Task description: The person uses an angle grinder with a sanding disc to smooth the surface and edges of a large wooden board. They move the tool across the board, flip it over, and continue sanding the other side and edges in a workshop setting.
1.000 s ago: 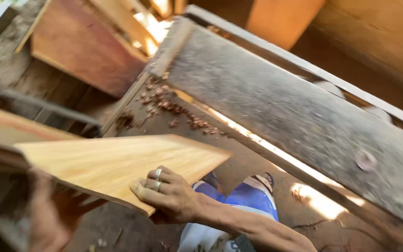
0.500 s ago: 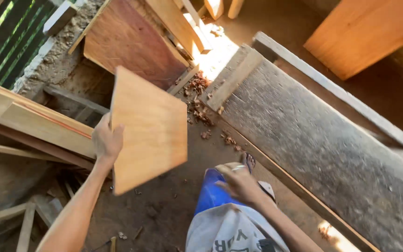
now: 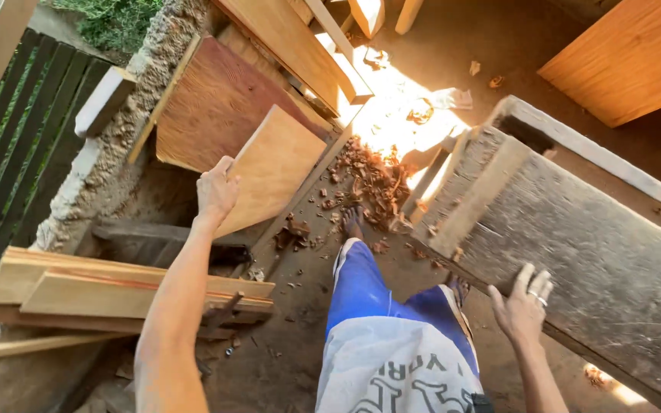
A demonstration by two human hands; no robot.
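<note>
The light plywood panel (image 3: 275, 170) stands tilted on edge at the left of the dirt floor (image 3: 284, 359), leaning back against a larger, darker reddish board (image 3: 208, 107) that itself rests against a rough stone wall (image 3: 128, 138). The person's left hand (image 3: 217, 189) is stretched out to the panel's lower left edge, the grip closed over that edge with the fingers wrapped behind it and the thumb side toward the camera. The panel's bottom corner sits near a dark timber (image 3: 166, 241) lying on the ground.

The right hand (image 3: 525, 306), with a ring on 1 finger, rests on the near edge of the weathered grey bench (image 3: 575, 229); its fingers are spread and laid over the top of the plank, the grip loose and holding nothing but the bench edge itself.

Between the 2 arms the person's blue trouser leg (image 3: 365, 287) steps forward, the foot (image 3: 352, 223) close to a heap of reddish wood shavings (image 3: 369, 180) scattered at the bench's far end, where bright sunlight falls on the ground.

At lower left a stack of pale planks (image 3: 101, 287) lies flat. More boards (image 3: 300, 46) lean at the top, an orange panel (image 3: 629, 61) fills the upper right corner, and a dark slatted fence (image 3: 9, 153) with greenery behind it runs along the far left.
</note>
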